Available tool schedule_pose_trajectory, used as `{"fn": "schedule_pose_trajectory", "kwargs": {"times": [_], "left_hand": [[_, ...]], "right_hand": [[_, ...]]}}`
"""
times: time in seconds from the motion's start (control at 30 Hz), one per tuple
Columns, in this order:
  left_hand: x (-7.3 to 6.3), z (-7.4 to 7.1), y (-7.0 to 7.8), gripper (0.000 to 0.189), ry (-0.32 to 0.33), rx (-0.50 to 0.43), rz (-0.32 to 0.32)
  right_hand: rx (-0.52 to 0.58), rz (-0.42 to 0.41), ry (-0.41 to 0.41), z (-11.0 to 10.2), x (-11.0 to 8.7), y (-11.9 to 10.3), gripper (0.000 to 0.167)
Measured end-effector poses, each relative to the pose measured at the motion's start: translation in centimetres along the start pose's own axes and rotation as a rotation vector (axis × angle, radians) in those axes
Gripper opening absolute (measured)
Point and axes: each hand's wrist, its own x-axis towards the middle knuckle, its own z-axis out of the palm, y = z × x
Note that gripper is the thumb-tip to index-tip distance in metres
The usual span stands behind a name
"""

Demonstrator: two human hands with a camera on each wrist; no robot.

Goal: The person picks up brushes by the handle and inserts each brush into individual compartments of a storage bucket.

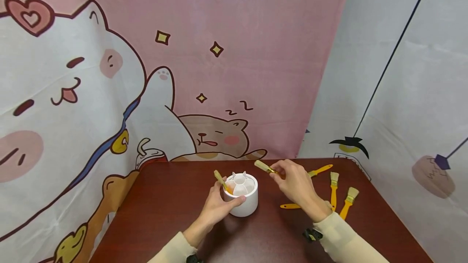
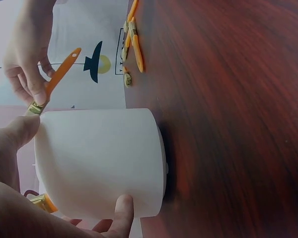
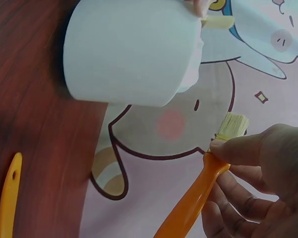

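Observation:
A white round holder point(image 1: 246, 206) with petal-like compartments and two small ear shapes on top stands on the table. My left hand point(image 1: 215, 207) grips its side, thumb near the front rim and fingers around the far left. One brush point(image 1: 220, 178) stands in a left compartment, bristles up and tilted left. To the right of the holder, my right hand point(image 1: 295, 181) pinches a second paintbrush point(image 1: 264, 167) near its metal band, above the table. Its pale bristles point left toward the holder, and the orange handle point(image 3: 191, 201) slants down in the right wrist view.
Several more orange-handled brushes lie on the right of the dark red table point(image 1: 175, 198), among them one brush point(image 1: 334, 190) and another brush point(image 1: 349, 202) near the right edge. A cartoon-printed cloth point(image 1: 263, 72) hangs behind the table.

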Motion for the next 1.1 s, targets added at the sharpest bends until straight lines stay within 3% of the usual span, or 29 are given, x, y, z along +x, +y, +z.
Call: {"fn": "schedule_pose_trajectory", "kwargs": {"times": [0.33, 1.1], "left_hand": [[0.1, -0.1, -0.1, 0.108, 0.003, 0.002, -0.008], [0.1, -0.5, -0.2, 0.106, -0.039, -0.007, 0.004]], "right_hand": [[0.024, -0.04, 0.03, -0.5, 0.1, -1.9, 0.02], [0.133, -0.232, 0.109, -1.2, 0.2, -5.1, 0.024]]}}
